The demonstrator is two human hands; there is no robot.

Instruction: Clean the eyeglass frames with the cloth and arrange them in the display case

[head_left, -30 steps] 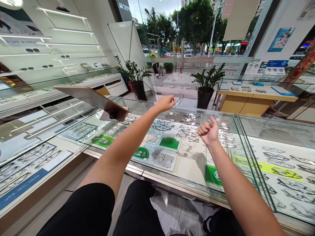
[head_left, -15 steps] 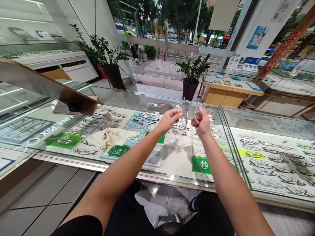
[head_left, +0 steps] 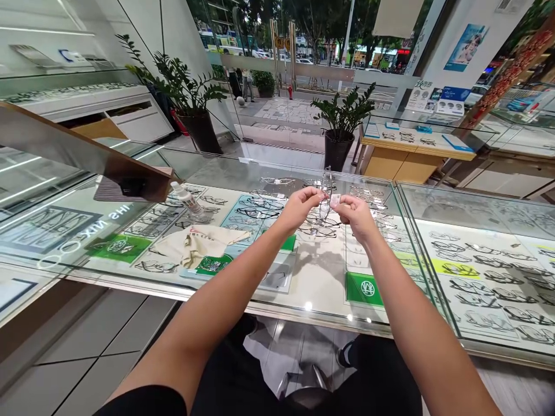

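Above the glass counter my left hand [head_left: 299, 211] is closed in a pinch on a pair of eyeglasses [head_left: 328, 178], which stands on end with its frame upright. Close beside it, my right hand [head_left: 358, 218] pinches a small whitish tag [head_left: 335, 200] between thumb and fingers. The tag lies right at the glasses; whether it is attached to them I cannot tell. Fingers hide part of the frame. Behind and below, more glasses [head_left: 321, 230] show in the display case [head_left: 314, 274].
On the counter at left are a spray bottle [head_left: 187, 199], a beige cloth [head_left: 208, 238] and a blue tray [head_left: 234, 211] with several glasses. A wood-edged mirror or board [head_left: 87, 153] juts in from the left. Potted plants [head_left: 340, 124] stand beyond the counter.
My right hand has moved left to the glasses; it was apart with its fingers curled and now pinches the small tag. My left hand keeps its hold on the glasses.
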